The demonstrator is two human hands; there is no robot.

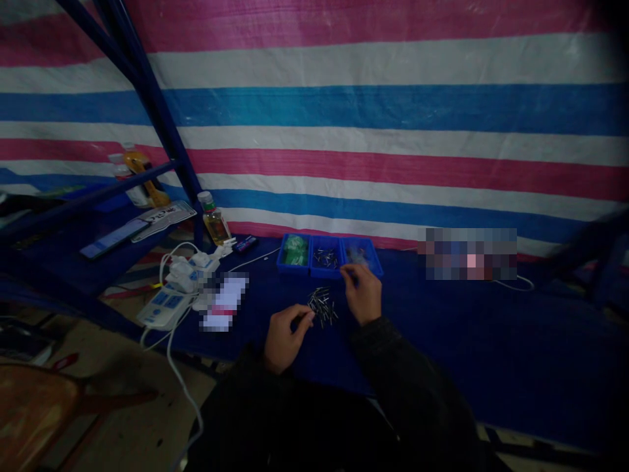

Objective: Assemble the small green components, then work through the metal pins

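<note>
A small heap of thin, shiny metal pins lies on the dark blue tabletop. My left hand is at the heap's left edge, thumb and fingers pinched together; anything between the tips is too small to make out. Over the front of a blue bin is my right hand, its fingers also closed in a pinch, their contents unclear. That bin holds something like clear plastic. Beside it, the middle bin contains similar small metal pieces, and the left bin has green material inside.
To the left are a white power strip with plugs and cables, a blurred phone and a capped bottle. A blue metal frame rises there. Striped sheeting hangs behind. A blurred-out item sits right.
</note>
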